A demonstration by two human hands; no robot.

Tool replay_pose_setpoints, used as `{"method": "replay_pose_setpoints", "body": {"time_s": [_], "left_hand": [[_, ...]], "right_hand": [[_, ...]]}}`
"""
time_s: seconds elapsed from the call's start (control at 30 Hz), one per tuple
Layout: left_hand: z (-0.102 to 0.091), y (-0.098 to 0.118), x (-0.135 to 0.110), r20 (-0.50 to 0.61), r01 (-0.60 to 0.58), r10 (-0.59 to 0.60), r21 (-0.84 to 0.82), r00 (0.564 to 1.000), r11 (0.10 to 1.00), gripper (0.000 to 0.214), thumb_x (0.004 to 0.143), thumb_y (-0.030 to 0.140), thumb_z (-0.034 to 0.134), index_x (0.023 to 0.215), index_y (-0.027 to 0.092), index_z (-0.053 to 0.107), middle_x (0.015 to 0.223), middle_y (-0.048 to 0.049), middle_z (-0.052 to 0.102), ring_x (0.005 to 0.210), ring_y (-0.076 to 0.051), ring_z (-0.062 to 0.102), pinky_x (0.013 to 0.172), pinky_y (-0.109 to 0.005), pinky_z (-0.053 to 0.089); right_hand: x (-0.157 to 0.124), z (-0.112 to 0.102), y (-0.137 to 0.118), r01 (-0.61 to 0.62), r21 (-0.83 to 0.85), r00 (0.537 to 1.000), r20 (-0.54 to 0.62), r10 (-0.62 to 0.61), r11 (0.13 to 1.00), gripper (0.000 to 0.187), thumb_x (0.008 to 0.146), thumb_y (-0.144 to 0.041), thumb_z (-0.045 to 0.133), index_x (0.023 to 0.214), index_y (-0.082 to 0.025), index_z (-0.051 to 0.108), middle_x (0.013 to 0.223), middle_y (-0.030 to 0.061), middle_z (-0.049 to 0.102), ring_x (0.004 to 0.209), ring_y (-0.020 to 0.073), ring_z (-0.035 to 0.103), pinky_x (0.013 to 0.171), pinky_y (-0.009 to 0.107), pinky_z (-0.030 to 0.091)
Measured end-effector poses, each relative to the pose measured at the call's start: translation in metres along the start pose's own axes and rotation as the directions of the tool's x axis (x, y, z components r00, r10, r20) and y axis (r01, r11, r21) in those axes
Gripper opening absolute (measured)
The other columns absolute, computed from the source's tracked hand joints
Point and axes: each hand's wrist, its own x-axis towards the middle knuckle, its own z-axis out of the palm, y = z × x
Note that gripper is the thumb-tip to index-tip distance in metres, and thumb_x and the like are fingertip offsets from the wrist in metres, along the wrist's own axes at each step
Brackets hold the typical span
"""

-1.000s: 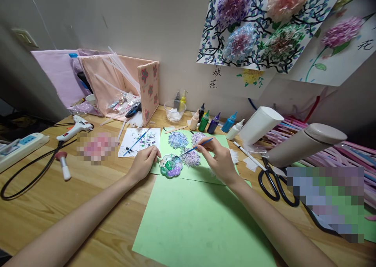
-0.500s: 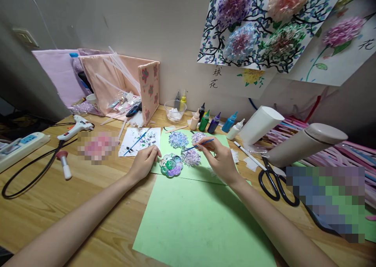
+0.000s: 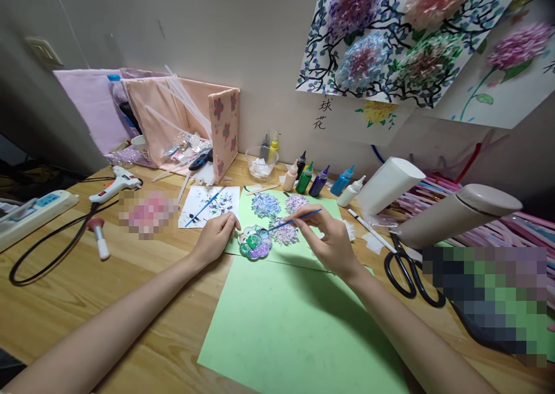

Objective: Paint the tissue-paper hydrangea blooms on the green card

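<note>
My right hand pinches a thin blue paintbrush. Its tip points left, close to the right edge of a flower-shaped paint palette with green, purple and white paint. My left hand rests just left of the palette, fingers curled together, with nothing visible in them. Three fluffy paper flowers lie on the upper green sheet: a blue one, a pinkish one and a lilac one below the brush. A second blue brush lies on a paint-spotted white paper.
Paint bottles and a clear bowl stand along the wall. On the right are black-handled scissors, a white roll and a grey flask. A glue gun with its cable lies left. A larger green sheet spreads in front.
The brush tip has moved slightly down, from over the lilac flower's upper left toward the palette's edge. My left hand stays by the palette. The whole view has shifted slightly.
</note>
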Motion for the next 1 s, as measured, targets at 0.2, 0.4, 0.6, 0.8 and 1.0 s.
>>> {"method": "replay_pose_setpoints", "body": {"time_s": [0.2,0.4,0.6,0.8,1.0], "left_hand": [[-0.0002,0.0015,-0.0001,0.005,0.000,0.000,0.007,1.000,1.000,0.042,0.095,0.040,0.031,0.071,0.019,0.057,0.057,0.0027,0.049,0.056,-0.015,0.047,0.058,-0.026,0.035],[0.0002,0.0012,-0.0005,0.007,-0.003,0.003,0.014,1.000,1.000,0.043,0.095,0.041,0.030,0.071,0.019,0.057,0.057,0.0022,0.049,0.056,-0.015,0.048,0.058,-0.026,0.036],[0.0000,0.0014,-0.0005,0.003,-0.007,0.007,0.022,1.000,1.000,0.042,0.094,0.040,0.030,0.070,0.019,0.057,0.057,0.0022,0.049,0.056,-0.015,0.048,0.057,-0.026,0.036],[-0.0004,0.0023,-0.0009,0.001,-0.004,0.004,0.020,1.000,1.000,0.042,0.094,0.040,0.030,0.071,0.019,0.058,0.057,0.0023,0.049,0.056,-0.015,0.048,0.057,-0.025,0.036],[-0.0002,0.0031,-0.0008,0.000,-0.007,0.007,0.020,1.000,1.000,0.042,0.094,0.039,0.030,0.070,0.019,0.057,0.056,0.0022,0.050,0.056,-0.015,0.049,0.058,-0.026,0.037]], "right_hand": [[-0.0031,0.0010,-0.0039,0.006,-0.058,0.997,0.073,-0.002,0.998,0.006,0.088,-0.021,0.052,0.093,-0.021,0.054,0.085,0.0028,0.067,0.080,0.0149,0.067,0.072,0.028,0.055],[-0.0020,0.0020,-0.0001,-0.037,-0.123,0.993,0.106,0.050,0.992,0.006,0.088,-0.025,0.051,0.091,-0.021,0.054,0.082,0.0031,0.067,0.076,0.0155,0.067,0.060,0.025,0.053],[-0.0036,0.0058,0.0023,0.006,-0.132,0.993,0.118,0.010,0.991,0.007,0.089,-0.026,0.050,0.093,-0.022,0.054,0.084,0.0032,0.068,0.077,0.0158,0.068,0.063,0.026,0.054],[-0.0019,0.0006,0.0000,-0.016,-0.131,0.997,0.072,0.025,0.991,0.006,0.088,-0.025,0.052,0.091,-0.021,0.055,0.081,0.0025,0.067,0.075,0.0152,0.067,0.064,0.025,0.054],[-0.0040,0.0077,0.0035,-0.029,-0.111,0.993,0.114,0.042,0.993,0.008,0.090,-0.028,0.050,0.093,-0.021,0.054,0.085,0.0035,0.068,0.077,0.0153,0.068,0.064,0.025,0.055]]}}
